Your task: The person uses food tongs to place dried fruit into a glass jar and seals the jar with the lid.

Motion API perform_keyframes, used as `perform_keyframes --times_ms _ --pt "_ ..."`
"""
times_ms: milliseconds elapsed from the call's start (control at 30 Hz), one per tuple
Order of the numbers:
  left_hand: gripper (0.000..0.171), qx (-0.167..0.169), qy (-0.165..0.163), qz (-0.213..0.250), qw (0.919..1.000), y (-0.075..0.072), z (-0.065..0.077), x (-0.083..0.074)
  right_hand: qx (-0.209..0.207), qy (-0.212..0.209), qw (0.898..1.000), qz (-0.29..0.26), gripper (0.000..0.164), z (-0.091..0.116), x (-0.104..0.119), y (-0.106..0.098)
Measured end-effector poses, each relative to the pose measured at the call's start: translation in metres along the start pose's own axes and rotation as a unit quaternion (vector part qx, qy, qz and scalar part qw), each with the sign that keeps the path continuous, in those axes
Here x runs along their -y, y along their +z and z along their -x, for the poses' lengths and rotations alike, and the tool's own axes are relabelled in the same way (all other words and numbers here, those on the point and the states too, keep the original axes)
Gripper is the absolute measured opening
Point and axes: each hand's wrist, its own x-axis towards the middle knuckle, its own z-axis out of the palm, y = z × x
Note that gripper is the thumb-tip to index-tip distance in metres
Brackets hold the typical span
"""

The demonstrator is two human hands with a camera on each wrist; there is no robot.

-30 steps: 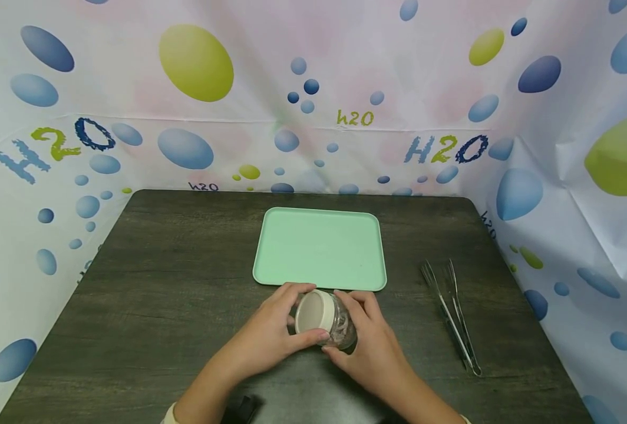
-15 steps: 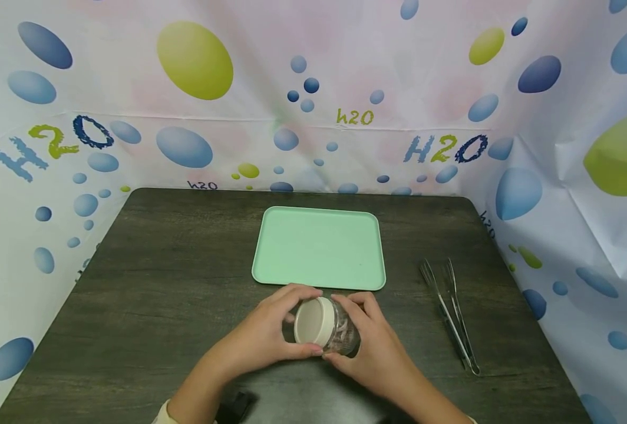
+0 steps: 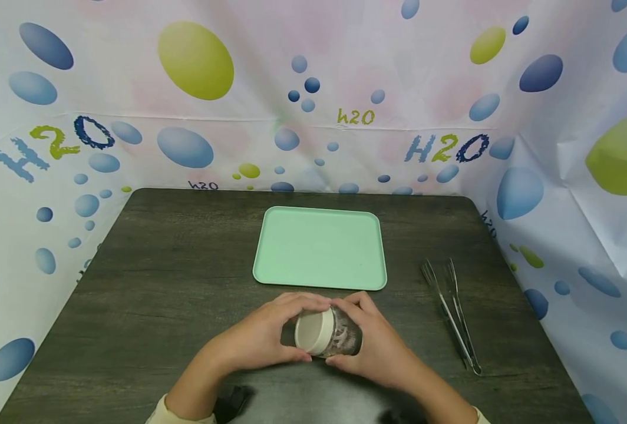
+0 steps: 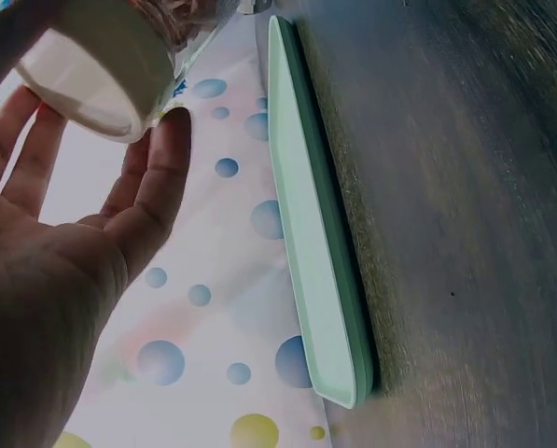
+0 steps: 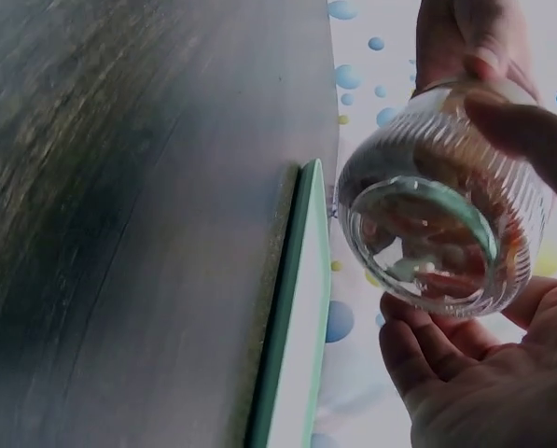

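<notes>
A clear ribbed jar (image 3: pixel 347 334) lies tilted between my hands, its cream lid (image 3: pixel 309 333) facing left. Through the glass in the right wrist view, reddish-brown pieces show inside the jar (image 5: pixel 441 210). My right hand (image 3: pixel 382 347) grips the jar body between thumb and fingers. Around the lid curls my left hand (image 3: pixel 257 338), fingers over the top and thumb below. The left wrist view has the left hand's (image 4: pixel 82 238) fingertips at the rim of the lid (image 4: pixel 91 79). The jar is held up off the table.
A mint-green tray (image 3: pixel 319 247) lies just beyond the hands on the dark wooden table (image 3: pixel 186 259). Metal tongs (image 3: pixel 454 321) rest at the right, tips pointing away. A white sheet with coloured dots (image 3: pixel 271 70) hangs behind and along both sides.
The left hand's fingers have shifted over the lid toward the right hand, and its thumb has slid down and left. The jar has moved slightly nearer to me. Tray and tongs stay put.
</notes>
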Motion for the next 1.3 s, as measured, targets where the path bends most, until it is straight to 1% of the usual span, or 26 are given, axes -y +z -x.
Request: perform_keyframes --times_ms 100,200,267,367,467,500,567,633,700,767,833,933,1000,1100,1233,1300 --pt "0.087 0.007 0.019 -0.018 0.9996 0.001 0.000 0.001 0.028 0.013 0.999 -0.042 0.090 -0.002 -0.005 -0.003" --pt "0.086 0.013 0.033 -0.028 0.9990 0.002 0.000 0.001 0.040 0.021 0.997 -0.065 0.091 -0.002 -0.007 -0.005" --pt "0.085 0.018 0.028 -0.030 0.9990 0.002 0.000 0.001 0.042 0.023 0.996 -0.071 0.091 -0.002 -0.008 -0.006" --pt "0.085 0.028 0.003 -0.009 0.9996 0.003 -0.001 0.001 0.040 0.025 0.996 -0.072 0.089 -0.002 -0.008 -0.005" --pt "0.088 0.032 -0.030 0.027 0.9987 0.005 -0.001 0.000 0.035 0.026 0.997 -0.068 0.088 -0.002 -0.008 -0.005" --pt "0.089 0.029 -0.043 0.040 0.9979 0.005 -0.002 0.000 0.031 0.026 0.997 -0.064 0.087 -0.002 -0.008 -0.005" --pt "0.091 0.014 -0.079 0.062 0.9949 0.007 -0.004 -0.002 0.021 0.031 0.998 -0.055 0.086 -0.002 -0.008 -0.004" --pt "0.087 -0.011 -0.127 0.077 0.9889 0.009 -0.006 -0.005 0.008 0.038 0.998 -0.042 0.086 -0.002 -0.006 -0.003" --pt "0.081 -0.033 -0.177 0.085 0.9799 0.011 -0.008 -0.008 -0.008 0.049 0.999 -0.023 0.087 -0.002 -0.004 -0.001" --pt "0.075 -0.043 -0.224 0.083 0.9702 0.012 -0.011 -0.012 -0.026 0.056 0.998 0.000 0.089 -0.002 -0.001 0.001" --pt "0.072 -0.038 -0.253 0.080 0.9634 0.014 -0.013 -0.015 -0.046 0.057 0.997 0.026 0.091 -0.001 0.002 0.003" --pt "0.072 -0.033 -0.276 0.078 0.9574 0.018 -0.015 -0.018 -0.073 0.046 0.994 0.061 0.092 -0.001 0.006 0.005" --pt "0.071 -0.034 -0.279 0.084 0.9560 0.020 -0.016 -0.019 -0.087 0.034 0.993 0.078 0.093 0.000 0.006 0.007" --pt "0.071 -0.035 -0.272 0.095 0.9569 0.021 -0.018 -0.017 -0.101 0.015 0.991 0.093 0.093 0.000 0.006 0.007" --pt "0.072 -0.026 -0.240 0.125 0.9623 0.020 -0.017 -0.012 -0.110 0.007 0.990 0.093 0.094 0.001 0.005 0.007" --pt "0.073 -0.023 -0.226 0.142 0.9635 0.019 -0.017 -0.009 -0.110 0.009 0.990 0.089 0.093 0.002 0.005 0.006"
